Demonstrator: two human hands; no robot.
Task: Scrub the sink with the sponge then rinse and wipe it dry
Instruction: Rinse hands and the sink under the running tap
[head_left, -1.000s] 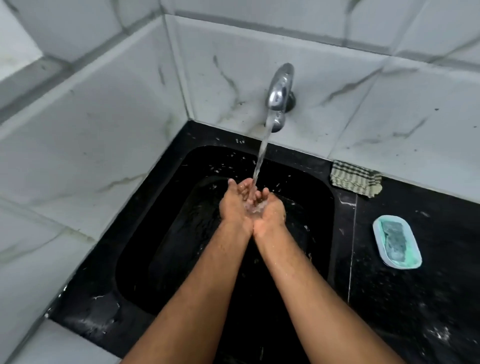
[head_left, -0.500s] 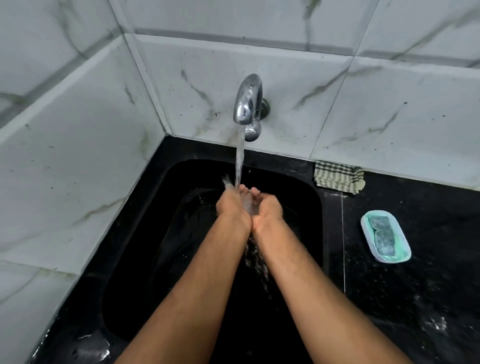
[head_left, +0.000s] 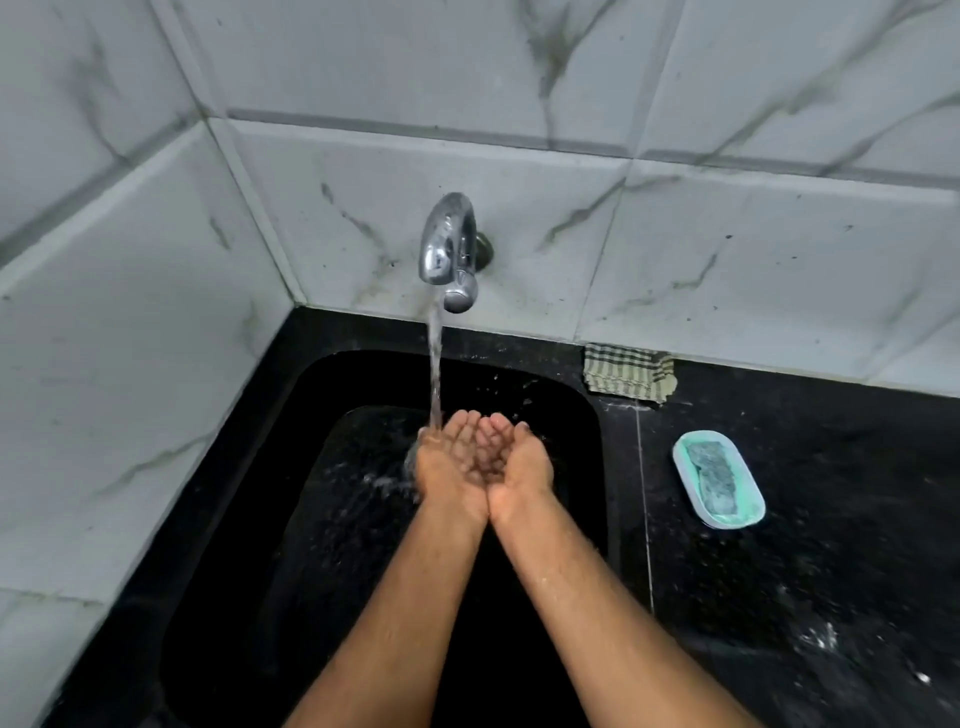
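The black sink (head_left: 291, 467) sits in the corner under a chrome tap (head_left: 449, 249) that runs a stream of water. My left hand (head_left: 449, 467) and my right hand (head_left: 514, 462) are cupped side by side, palms up, over the basin. The stream lands on the outer edge of my left hand and splashes off. Neither hand holds anything. A green sponge (head_left: 717, 480) lies in a pale oval dish (head_left: 681, 467) on the counter to the right. A checked cloth (head_left: 628, 371) lies folded against the back wall.
Marble-look tiled walls (head_left: 130, 364) close in the sink on the left and behind. The black counter (head_left: 831, 571) to the right is wet and speckled with drops.
My cupped hands have shifted a little to the right of the stream and opened wider. The camera view has tilted upward, showing more wall.
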